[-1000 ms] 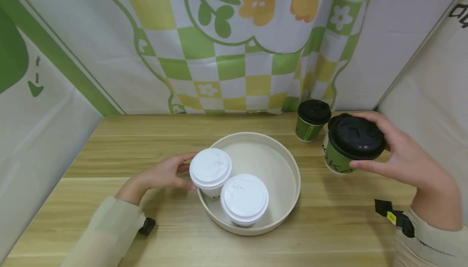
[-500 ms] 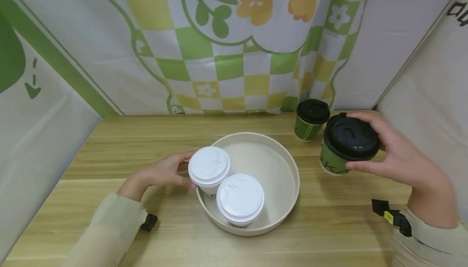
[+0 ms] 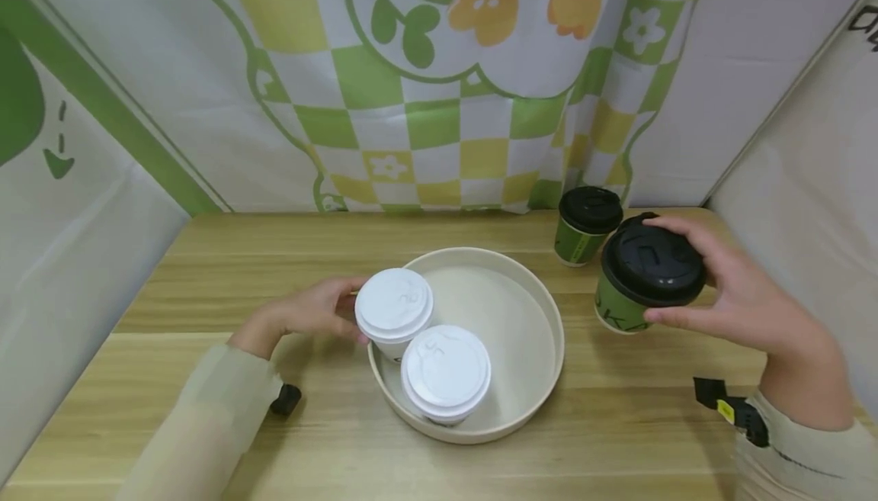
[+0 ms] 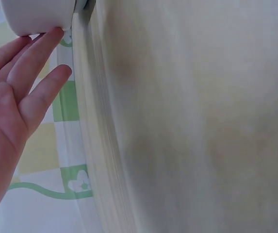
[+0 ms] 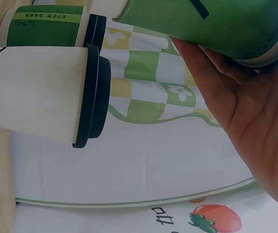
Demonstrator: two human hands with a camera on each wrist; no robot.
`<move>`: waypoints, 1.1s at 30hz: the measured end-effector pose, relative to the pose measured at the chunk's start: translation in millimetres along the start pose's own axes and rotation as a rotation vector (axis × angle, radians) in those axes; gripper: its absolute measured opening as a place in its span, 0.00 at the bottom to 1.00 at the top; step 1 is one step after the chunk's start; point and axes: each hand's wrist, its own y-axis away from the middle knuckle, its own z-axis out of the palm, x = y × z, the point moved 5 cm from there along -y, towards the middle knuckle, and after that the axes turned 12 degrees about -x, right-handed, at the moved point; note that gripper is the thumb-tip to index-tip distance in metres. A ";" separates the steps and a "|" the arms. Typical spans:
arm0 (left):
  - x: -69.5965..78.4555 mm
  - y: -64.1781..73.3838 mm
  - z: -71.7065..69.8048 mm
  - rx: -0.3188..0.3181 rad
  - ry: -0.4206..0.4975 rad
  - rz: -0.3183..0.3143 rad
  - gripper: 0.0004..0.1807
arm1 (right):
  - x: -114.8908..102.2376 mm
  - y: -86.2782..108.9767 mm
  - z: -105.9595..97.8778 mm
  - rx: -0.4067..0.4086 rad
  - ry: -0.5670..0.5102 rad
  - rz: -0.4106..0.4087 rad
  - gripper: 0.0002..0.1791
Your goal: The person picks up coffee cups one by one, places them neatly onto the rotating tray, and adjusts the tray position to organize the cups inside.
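Though broad-lidded, a tapered green cup

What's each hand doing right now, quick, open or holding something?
Left hand: open, fingertips touching the nearest white-lidded cup.
Right hand: closed, holding the larger green cup.

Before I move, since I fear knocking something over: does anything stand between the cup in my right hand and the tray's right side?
Only the raised rim of the tray. Between it and the held cup I see just tabletop; the white-lidded cups are toward the left, the small green cup farther back.
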 end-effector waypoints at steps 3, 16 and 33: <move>-1.1 -2.9 -3.2 -0.010 0.012 -0.007 0.49 | 0.3 0.1 1.3 -0.003 0.007 0.004 0.57; 4.7 30.0 -0.6 0.030 -0.081 -0.032 0.43 | -1.6 -1.3 3.6 -0.007 0.023 -0.029 0.58; 6.2 49.1 35.2 0.044 -0.077 -0.007 0.43 | -2.6 -3.4 5.3 -0.021 0.015 -0.004 0.58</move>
